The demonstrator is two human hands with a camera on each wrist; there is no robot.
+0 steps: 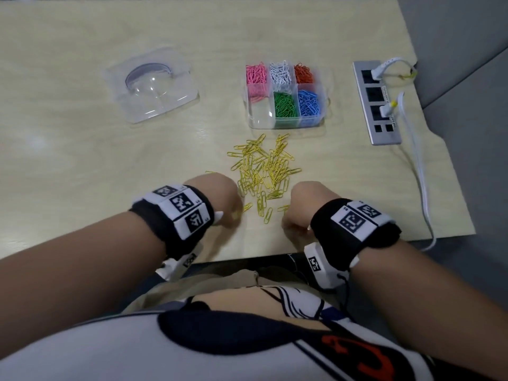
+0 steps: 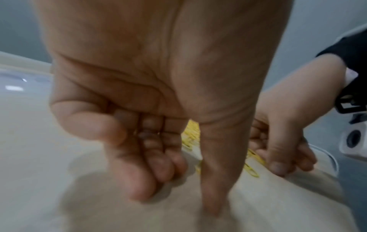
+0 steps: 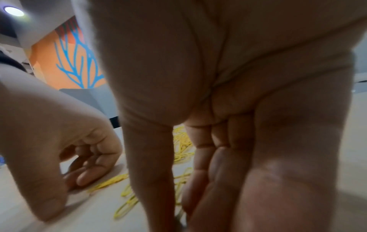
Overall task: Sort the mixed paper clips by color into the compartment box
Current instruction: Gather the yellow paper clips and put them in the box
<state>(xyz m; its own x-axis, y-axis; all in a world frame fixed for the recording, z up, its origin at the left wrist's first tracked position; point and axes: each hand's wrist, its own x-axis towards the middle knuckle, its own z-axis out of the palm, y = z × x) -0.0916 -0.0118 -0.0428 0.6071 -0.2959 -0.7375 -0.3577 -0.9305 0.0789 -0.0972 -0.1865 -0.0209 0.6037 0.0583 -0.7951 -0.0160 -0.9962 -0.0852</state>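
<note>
1. yellow clips (image 1: pixel 264 171) piled mid frame, below compartment box (image 1: pixel 286 96).
2. left hand (image 1: pixel 220 199) & right hand (image 1: pixel 303 207) curled, holding nothing i can see.
3. i'd rake both inward, scoop, drop in empty lower-left cell.

Head view is showing even, soft overhead light, w/ pale glare sitting on the table (image 1: pixel 82 149) at left and on the clear plastic lid (image 1: pixel 154 83). Edges are bowing from the wide lens. Both wrist views are looking dimmer and motion-blurred; the left hand (image 2: pixel 151 87) and right hand (image 3: pixel 228 94) are filling the pics, out of focus. A ceiling lamp (image 3: pixel 13 11) is glowing top left.
</note>
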